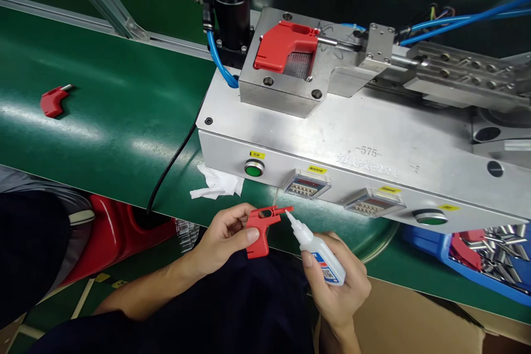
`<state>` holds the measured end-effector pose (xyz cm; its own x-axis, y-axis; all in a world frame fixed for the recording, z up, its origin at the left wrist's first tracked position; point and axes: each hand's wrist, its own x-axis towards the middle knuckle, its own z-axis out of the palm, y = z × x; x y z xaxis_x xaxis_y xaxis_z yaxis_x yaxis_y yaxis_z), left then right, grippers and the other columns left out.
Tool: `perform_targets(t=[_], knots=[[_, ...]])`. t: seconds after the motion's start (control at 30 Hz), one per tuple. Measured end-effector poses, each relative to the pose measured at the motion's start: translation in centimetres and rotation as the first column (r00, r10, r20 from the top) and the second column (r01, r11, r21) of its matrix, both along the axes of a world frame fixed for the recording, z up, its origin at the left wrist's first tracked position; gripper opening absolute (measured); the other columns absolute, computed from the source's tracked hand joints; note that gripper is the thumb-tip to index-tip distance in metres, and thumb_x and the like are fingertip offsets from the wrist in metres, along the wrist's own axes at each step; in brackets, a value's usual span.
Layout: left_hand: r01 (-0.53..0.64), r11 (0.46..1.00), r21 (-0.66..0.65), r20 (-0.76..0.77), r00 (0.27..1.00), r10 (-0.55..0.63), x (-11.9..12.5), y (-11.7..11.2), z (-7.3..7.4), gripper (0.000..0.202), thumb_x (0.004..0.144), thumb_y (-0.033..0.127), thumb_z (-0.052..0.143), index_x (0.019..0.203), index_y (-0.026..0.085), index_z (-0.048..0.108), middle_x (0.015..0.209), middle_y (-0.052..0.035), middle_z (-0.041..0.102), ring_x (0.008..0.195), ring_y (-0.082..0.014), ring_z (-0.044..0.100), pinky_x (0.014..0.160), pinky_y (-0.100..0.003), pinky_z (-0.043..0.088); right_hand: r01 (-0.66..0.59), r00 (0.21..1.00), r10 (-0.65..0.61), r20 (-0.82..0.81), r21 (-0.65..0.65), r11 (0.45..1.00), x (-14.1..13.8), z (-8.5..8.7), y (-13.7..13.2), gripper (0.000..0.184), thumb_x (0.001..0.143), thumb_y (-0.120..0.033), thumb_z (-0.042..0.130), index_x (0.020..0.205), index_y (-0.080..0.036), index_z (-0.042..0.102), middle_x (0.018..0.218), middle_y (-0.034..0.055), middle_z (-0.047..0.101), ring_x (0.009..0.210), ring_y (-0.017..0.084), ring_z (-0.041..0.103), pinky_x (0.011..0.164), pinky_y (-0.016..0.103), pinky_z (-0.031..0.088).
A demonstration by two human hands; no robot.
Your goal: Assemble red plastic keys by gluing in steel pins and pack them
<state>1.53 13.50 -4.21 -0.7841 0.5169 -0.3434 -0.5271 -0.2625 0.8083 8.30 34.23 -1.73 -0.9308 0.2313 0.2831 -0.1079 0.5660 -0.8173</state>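
Item: my left hand (pixel 230 235), thumb and fingers pinched on a red pistol-shaped handle (pixel 258 237), held over the bench's (pixel 29 61) front edge, slim prong pointing right.

Item: my right hand (pixel 342 279), fingers wrapped round a squeeze bottle (pixel 328 259), tilted, nozzle at the prong's end; whether the two touch, I cannot tell.

Risks, as I judge them: too hard a squeeze could flood the prong and wet my fingertips; an unsteady wrist could send a drop wide or flex the prong.

Materials: handle, smooth moulded plastic, angular, with an oblong opening; bottle, pale translucent plastic, tapered nozzle, blue-and-red label.

Also listed: second red handle (pixel 280 47), seated in the angular pocket of a machined steel block (pixel 274 94) on the metal housing (pixel 315 127); third red handle (pixel 53 103), steel pin protruding, lying towards the bench's left end; crumpled white tissue (pixel 219 181), soft, by the housing's front left corner; blue plastic bin (pixel 427 241), at the bench's front edge rightward, with shiny metal tubes and red pieces.
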Motion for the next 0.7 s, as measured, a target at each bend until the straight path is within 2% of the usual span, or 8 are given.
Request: perform_targets(t=[0.13, 0.3, 0.37, 0.43, 0.5, 0.57, 0.7], knots=[[-0.014, 1.0, 0.015, 0.027, 1.0, 0.014, 0.0, 0.1, 0.1, 0.03, 0.092, 0.045, 0.085, 0.095, 0.016, 0.077, 0.076, 0.001, 0.064, 0.065, -0.0081, 0.053, 0.061, -0.014, 0.045, 0.014, 1.0, -0.014, 0.003, -0.013, 1.0, 0.2, 0.1, 0.0, 0.005, 0.096, -0.019, 0.07, 0.1, -0.022, 0.069, 0.073, -0.0002, 0.062, 0.056, 0.014, 0.051, 0.048, 0.027, 0.04], [-0.012, 0.999, -0.03, 0.021, 1.0, 0.012, -0.2, 0.1, 0.0, 0.031, 0.092, 0.045, 0.085, 0.096, 0.016, 0.077, 0.077, 0.0005, 0.065, 0.065, -0.0086, 0.055, 0.062, -0.014, 0.046, -0.05, 0.998, 0.054, 0.03, -0.102, 0.993, 0.3, -0.4, 0.3, 0.009, 0.098, -0.022, 0.07, 0.106, -0.023, 0.071, 0.075, 0.0, 0.062, 0.058, 0.014, 0.053, 0.052, 0.028, 0.044], [-0.011, 0.997, -0.076, 0.009, 1.0, 0.012, 0.0, 0.0, -0.3, 0.032, 0.091, 0.047, 0.084, 0.096, 0.016, 0.078, 0.078, -0.0004, 0.067, 0.066, -0.01, 0.057, 0.062, -0.015, 0.048, -0.012, 0.997, 0.025, 0.079, -0.151, 0.988, 0.4, -0.6, 0.6, 0.014, 0.099, -0.026, 0.069, 0.112, -0.024, 0.072, 0.083, 0.0026, 0.066, 0.066, 0.017, 0.061, 0.059, 0.03, 0.051], [-0.017, 0.988, -0.154, -0.009, 1.0, 0.016, 0.6, -0.4, -0.7, 0.033, 0.091, 0.048, 0.084, 0.099, 0.016, 0.079, 0.083, -0.0023, 0.071, 0.072, -0.0131, 0.062, 0.066, -0.018, 0.052, 0.046, 0.99, -0.02, 0.137, -0.188, 0.981, 0.7, -0.6, 1.0, 0.018, 0.099, -0.03, 0.07, 0.116, -0.024, 0.072, 0.097, 0.0066, 0.072, 0.085, 0.022, 0.069, 0.075, 0.035, 0.059], [-0.038, 0.963, -0.267, -0.029, 0.999, 0.031, 1.3, -1.2, -1.4, 0.037, 0.09, 0.05, 0.083, 0.106, 0.017, 0.079, 0.092, -0.0049, 0.075, 0.081, -0.017, 0.068, 0.072, -0.02, 0.056, 0.074, 0.983, -0.033, 0.183, -0.217, 0.973, 1.3, -0.7, 1.4, 0.02, 0.099, -0.031, 0.069, 0.118, -0.026, 0.07, 0.109, 0.0091, 0.075, 0.109, 0.027, 0.071, 0.092, 0.04, 0.06], [-0.07, 0.913, -0.402, -0.039, 0.997, 0.059, 1.8, -2.3, -2.6, 0.042, 0.089, 0.052, 0.084, 0.112, 0.017, 0.079, 0.101, -0.0066, 0.079, 0.089, -0.0203, 0.072, 0.078, -0.021, 0.059, 0.066, 0.976, -0.012, 0.216, -0.244, 0.968, 2.0, -1.0, 1.8, 0.022, 0.1, -0.028, 0.065, 0.122, -0.027, 0.067, 0.116, 0.0092, 0.077, 0.126, 0.028, 0.067, 0.106, 0.043, 0.056], [0.008, 0.82, -0.572, -0.029, 0.999, -0.03, 1.3, -3.8, -4.9, 0.061, 0.071, 0.066, 0.092, 0.108, 0.019, 0.079, 0.103, -0.0065, 0.082, 0.09, -0.0262, 0.077, 0.078, -0.025, 0.065, 0.051, 0.97, 0.001, 0.242, -0.205, 0.977, 3.3, -2.5, 2.2, 0.027, 0.1, -0.019, 0.06, 0.126, -0.026, 0.061, 0.129, 0.0094, 0.075, 0.138, 0.025, 0.061, 0.116, 0.046, 0.051]])
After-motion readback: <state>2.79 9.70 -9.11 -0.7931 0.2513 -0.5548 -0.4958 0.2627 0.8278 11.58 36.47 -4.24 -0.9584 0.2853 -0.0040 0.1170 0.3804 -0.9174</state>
